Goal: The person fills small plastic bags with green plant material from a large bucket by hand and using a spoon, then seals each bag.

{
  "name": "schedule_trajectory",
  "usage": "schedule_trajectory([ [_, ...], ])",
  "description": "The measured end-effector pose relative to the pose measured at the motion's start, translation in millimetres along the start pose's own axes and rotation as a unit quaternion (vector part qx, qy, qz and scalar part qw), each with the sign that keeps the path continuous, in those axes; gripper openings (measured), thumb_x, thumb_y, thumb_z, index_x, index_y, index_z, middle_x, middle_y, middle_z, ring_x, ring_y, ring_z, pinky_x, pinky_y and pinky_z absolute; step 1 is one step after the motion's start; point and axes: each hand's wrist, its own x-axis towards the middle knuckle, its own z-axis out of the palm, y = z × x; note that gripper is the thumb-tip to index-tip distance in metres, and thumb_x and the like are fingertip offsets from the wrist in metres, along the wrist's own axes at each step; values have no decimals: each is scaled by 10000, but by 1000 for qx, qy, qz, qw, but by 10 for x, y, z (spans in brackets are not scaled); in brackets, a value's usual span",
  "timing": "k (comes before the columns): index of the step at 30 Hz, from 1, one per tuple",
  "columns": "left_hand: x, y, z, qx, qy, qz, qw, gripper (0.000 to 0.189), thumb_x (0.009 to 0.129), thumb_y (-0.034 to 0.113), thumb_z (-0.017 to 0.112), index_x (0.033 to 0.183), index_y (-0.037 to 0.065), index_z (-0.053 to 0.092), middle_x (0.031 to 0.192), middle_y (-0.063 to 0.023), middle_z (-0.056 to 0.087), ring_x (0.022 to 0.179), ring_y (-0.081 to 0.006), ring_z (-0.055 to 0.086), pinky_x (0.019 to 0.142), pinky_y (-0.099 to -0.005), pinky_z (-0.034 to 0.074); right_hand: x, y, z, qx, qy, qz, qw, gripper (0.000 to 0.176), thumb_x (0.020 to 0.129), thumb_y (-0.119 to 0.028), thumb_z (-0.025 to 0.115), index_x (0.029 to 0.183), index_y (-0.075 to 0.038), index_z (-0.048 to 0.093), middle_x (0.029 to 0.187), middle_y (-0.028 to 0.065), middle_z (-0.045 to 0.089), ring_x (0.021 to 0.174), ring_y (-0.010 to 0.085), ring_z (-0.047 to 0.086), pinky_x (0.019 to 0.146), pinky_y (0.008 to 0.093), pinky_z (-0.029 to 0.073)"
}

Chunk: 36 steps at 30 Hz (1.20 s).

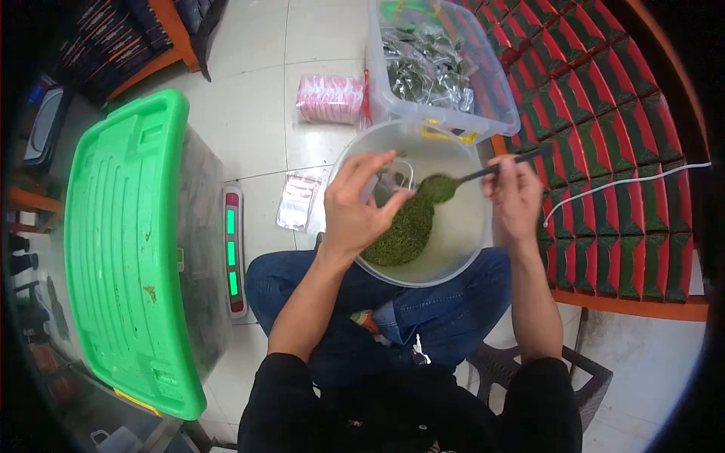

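Observation:
A round translucent tub (462, 249) sits on my lap, with a heap of dried green herb (400, 238) in it. My left hand (358, 205) is over the tub's left side, thumb and fingers curled around a small clear plastic bag (394, 180). My right hand (516, 198), slightly blurred, grips the dark handle of a spoon (479, 174) at the tub's right rim. The spoon's bowl is heaped with green herb and close to the bag. How wide the bag's mouth stands is hard to make out.
Beyond the tub, a clear bin (498, 113) holds several filled bags. A pink-and-white pack (330, 99) and flat packets (298, 202) lie on the floor. A scale (235, 253) and a green-lidded box (128, 257) are left. Red-and-green boxes (596, 151) and a white cable (627, 181) are right.

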Motion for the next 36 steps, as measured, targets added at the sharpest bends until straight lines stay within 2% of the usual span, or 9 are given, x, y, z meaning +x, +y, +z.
schedule_trajectory([
  [3,-48,95,69,12,-13,-28,999,578,674,159,943,1195,51,717,1112,-144,691,969,-289,707,795,-359,570,35,-501,157,-58,62,-119,989,243,1070,-207,561,1022,13,650,810,54,668,684,99,609,594,273,463],
  [8,-113,160,130,54,-9,-23,998,559,696,166,927,1201,55,713,1101,-149,689,964,-310,709,805,-378,572,-26,-782,561,-349,26,-284,892,81,955,-23,647,990,49,638,846,174,659,693,314,656,590,390,489],
  [16,-91,153,159,33,28,-36,998,531,730,131,897,1189,7,660,1044,-166,708,943,-333,719,809,-372,572,-102,-770,594,-361,27,-317,877,71,940,-24,665,978,34,649,802,173,642,678,375,638,599,447,480],
  [18,-94,119,162,38,42,-35,998,524,730,127,897,1183,8,663,1031,-169,710,931,-332,722,804,-371,572,-97,-722,510,-475,-17,-150,867,135,919,-70,702,1020,12,669,918,168,663,786,367,656,667,454,483],
  [22,-110,107,164,34,54,4,998,504,731,116,898,1168,7,672,1024,-180,711,914,-334,724,789,-379,574,-176,-553,601,-452,-47,-239,858,183,882,-109,741,1037,-25,694,1086,156,654,936,354,648,758,450,477],
  [24,-110,144,101,41,47,11,998,488,732,124,909,1146,0,682,1032,-149,719,906,-251,727,776,-359,572,-214,-351,639,-440,-105,-314,835,207,839,-131,777,1023,-61,714,1193,133,615,1031,321,618,823,407,453],
  [26,-45,238,-30,-80,-67,-180,978,353,801,106,871,1085,-14,700,1013,-107,730,898,-158,703,758,-311,555,-170,-147,599,-414,-72,-321,849,173,823,-78,775,987,-72,721,1082,110,633,966,308,625,831,347,438],
  [28,-75,98,13,-175,-45,-175,968,268,846,97,832,1052,-21,708,985,-86,729,882,-127,680,751,-282,537,-164,-21,538,-209,-77,-179,958,179,843,5,734,1008,-61,714,1009,63,656,943,240,640,835,303,419],
  [36,-129,53,25,-274,-80,-251,925,85,944,70,730,957,-14,736,832,-3,698,752,-56,595,692,-220,478,-253,105,545,60,-80,-41,994,340,902,36,692,1228,-23,617,937,-9,609,886,67,563,784,242,414],
])
